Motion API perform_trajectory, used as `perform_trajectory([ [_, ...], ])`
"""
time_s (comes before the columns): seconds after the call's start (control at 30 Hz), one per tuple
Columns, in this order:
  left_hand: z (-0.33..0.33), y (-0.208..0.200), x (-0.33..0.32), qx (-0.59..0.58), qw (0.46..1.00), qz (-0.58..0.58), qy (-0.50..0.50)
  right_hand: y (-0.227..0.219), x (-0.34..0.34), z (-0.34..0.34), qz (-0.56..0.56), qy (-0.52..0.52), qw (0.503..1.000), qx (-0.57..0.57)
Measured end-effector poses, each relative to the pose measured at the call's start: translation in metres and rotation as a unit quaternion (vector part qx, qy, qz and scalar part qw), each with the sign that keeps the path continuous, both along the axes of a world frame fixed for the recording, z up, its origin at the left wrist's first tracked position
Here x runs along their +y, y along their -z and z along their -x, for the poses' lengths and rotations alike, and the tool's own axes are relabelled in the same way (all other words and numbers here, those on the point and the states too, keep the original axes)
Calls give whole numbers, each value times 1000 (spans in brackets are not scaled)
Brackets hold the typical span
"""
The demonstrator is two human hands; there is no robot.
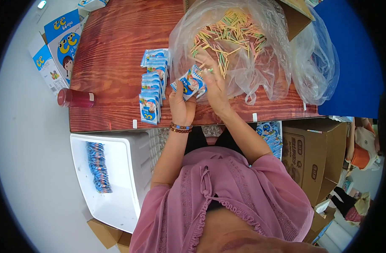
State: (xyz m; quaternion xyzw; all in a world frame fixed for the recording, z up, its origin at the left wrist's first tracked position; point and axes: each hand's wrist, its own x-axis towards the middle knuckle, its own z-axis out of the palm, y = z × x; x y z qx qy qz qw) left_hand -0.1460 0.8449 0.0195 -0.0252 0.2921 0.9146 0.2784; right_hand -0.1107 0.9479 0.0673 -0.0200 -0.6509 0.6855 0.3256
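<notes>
My left hand (182, 105) is closed around a small bunch of blue-and-white sachets (190, 83), held tilted above the table. My right hand (215, 86) is beside their upper ends, its fingers slightly blurred. A few short coloured sticks (210, 71) show at those fingers. Just beyond lies a large clear plastic bag (182, 38), spread wide, with a heap of thin yellow, pink and green sticks (233, 36) in it. To the left of my left hand, overlapping rows of the same kind of sachets (150, 105) lie on the table.
The reddish wood table (113, 50) carries a red-pink jar (77, 98) at its left edge. Printed cartons (64, 46) stand beyond that edge. Below are a white foam box (136, 168) with packed sachets and a brown carton (304, 156). Other people (355, 206) appear at right.
</notes>
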Motion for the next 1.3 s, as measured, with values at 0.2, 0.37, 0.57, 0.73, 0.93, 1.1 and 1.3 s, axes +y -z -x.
perform_trajectory([
  [0.2, 3, 5, 3, -43, 997, -55, -13, 6, 10, -3, -306, 2, 949, -73],
  [0.37, 6, 11, -3, -20, 997, -74, -2, -6, 19, -7, -280, 21, 952, -123],
  [0.57, 8, 14, -5, -34, 994, -105, -18, -4, 13, -3, -341, -1, 935, -102],
  [0.73, 7, 2, -18, -41, 991, -121, -30, -8, 11, -3, -200, -8, 969, -148],
  [0.93, 7, -2, -42, 5, 994, -94, -49, -18, -13, 1, -377, -57, 917, -116],
  [1.1, -1, -6, -54, -67, 985, -135, -83, -13, -23, 8, -348, -48, 931, -96],
  [1.3, -28, -24, -105, 198, 875, 272, -348, -18, -29, 23, -130, -188, 954, -196],
])
